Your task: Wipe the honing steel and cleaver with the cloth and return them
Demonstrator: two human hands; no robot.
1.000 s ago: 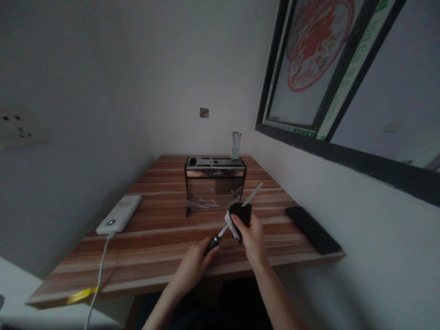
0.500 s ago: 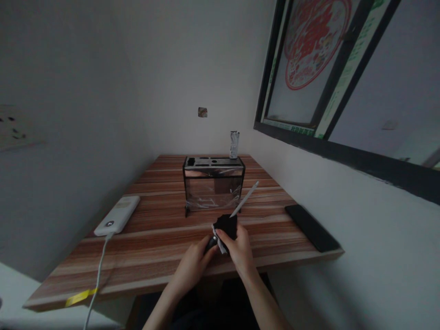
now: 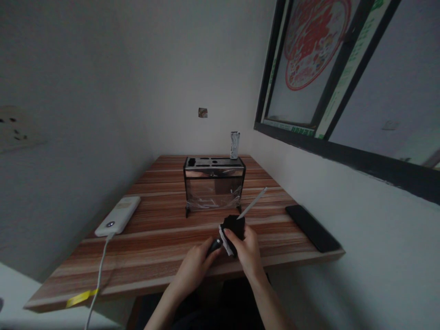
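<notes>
My left hand (image 3: 195,263) is closed around the black handle (image 3: 215,246) of a knife, low over the table's front part. My right hand (image 3: 250,251) grips a black cloth (image 3: 235,223) with a whitish edge, folded around the blade. Past the cloth, the pale blade (image 3: 253,202) sticks out toward the upper right; its middle is hidden by the cloth and fingers. Beyond the hands stands a knife rack (image 3: 215,173) with a black frame, a slotted top and a clear front. A patterned silvery upright piece (image 3: 234,145) rises from its right end.
A white power bank (image 3: 118,216) lies at the left, its white cable (image 3: 100,270) running over the front edge past a yellow tag (image 3: 81,299). At the right edge is a black phone (image 3: 313,228). Walls border the wood-grain table (image 3: 158,224); a dark-framed window (image 3: 318,140) is above right.
The right hand and cloth have slid along the blade, rightward and away from the handle. More of the handle end shows. The blade tip has moved right and slightly down.
</notes>
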